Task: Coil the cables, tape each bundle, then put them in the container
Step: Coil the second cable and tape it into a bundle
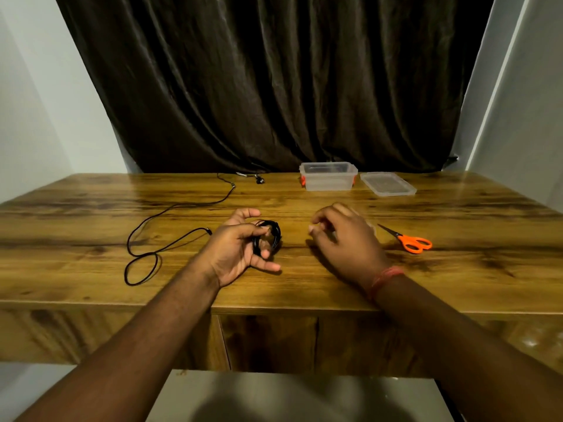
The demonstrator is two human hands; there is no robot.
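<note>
My left hand (240, 251) grips a small coil of black cable (272, 236) just above the wooden table (304, 284), thumb and fingers pinched around the loops. A second black cable (146, 236) lies loose on the table to the left, its far end running toward the back edge. My right hand (338, 236) hovers to the right of the coil with fingers curled; something pale and clear, possibly tape, shows under it but I cannot tell what it is. A clear plastic container (328, 176) with orange clips stands open at the back.
The container's clear lid (387, 184) lies flat to its right. Orange-handled scissors (409, 240) rest right of my right hand. A small black earpiece-like end (259, 179) lies near the dark curtain (274, 86) behind the table.
</note>
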